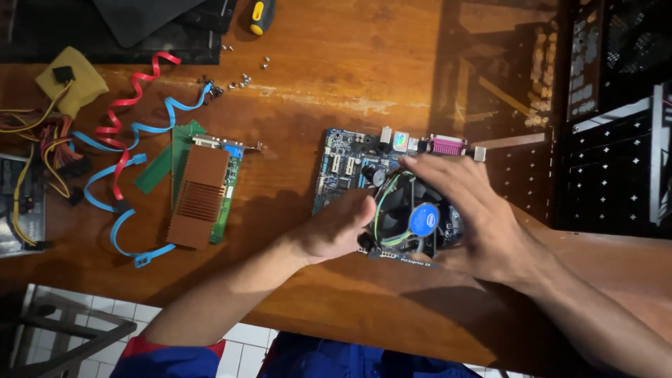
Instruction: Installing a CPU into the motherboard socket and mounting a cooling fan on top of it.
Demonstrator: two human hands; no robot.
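Dim, warm light from upper right; tabletop (pixel 329 63) glows orange at centre w/ soft glare. Hard perforated shadows fall beside the case (pixel 616 112). Corners go near black, edges slightly bent, mild softness throughout.
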